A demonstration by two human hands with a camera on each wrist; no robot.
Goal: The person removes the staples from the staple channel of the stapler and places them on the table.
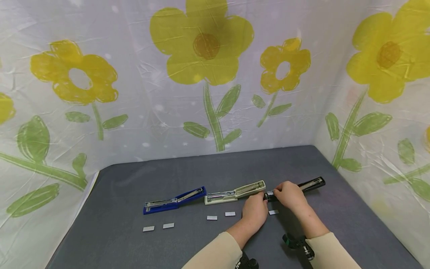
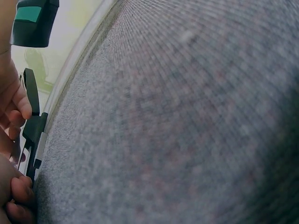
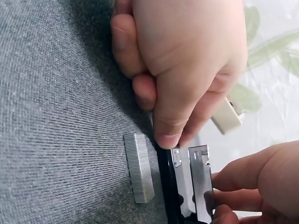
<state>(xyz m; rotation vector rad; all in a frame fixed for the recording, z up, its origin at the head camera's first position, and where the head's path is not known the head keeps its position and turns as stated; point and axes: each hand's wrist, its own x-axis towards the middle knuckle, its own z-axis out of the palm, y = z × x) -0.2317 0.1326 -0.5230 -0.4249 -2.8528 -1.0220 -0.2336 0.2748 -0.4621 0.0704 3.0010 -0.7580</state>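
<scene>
A black stapler (image 1: 313,184) lies opened out flat on the grey cloth at the right. My left hand (image 1: 255,212) pinches its left end between thumb and finger, as the right wrist view shows close up. My right hand (image 1: 291,195) is bent over the stapler's middle, its fingertips against the shiny metal magazine (image 3: 201,184). Whether those fingers also hold staples is hidden. A strip of staples (image 3: 139,168) rests on the cloth alongside the stapler. In the left wrist view, the black stapler (image 2: 35,128) stands edge-on between both hands.
To the left lie an opened cream stapler (image 1: 221,197) and an opened blue stapler (image 1: 161,203). Several staple strips sit in front of them, such as one strip (image 1: 212,218) and another strip (image 1: 148,228). A flower-printed sheet (image 1: 161,112) hangs behind the table (image 1: 127,246).
</scene>
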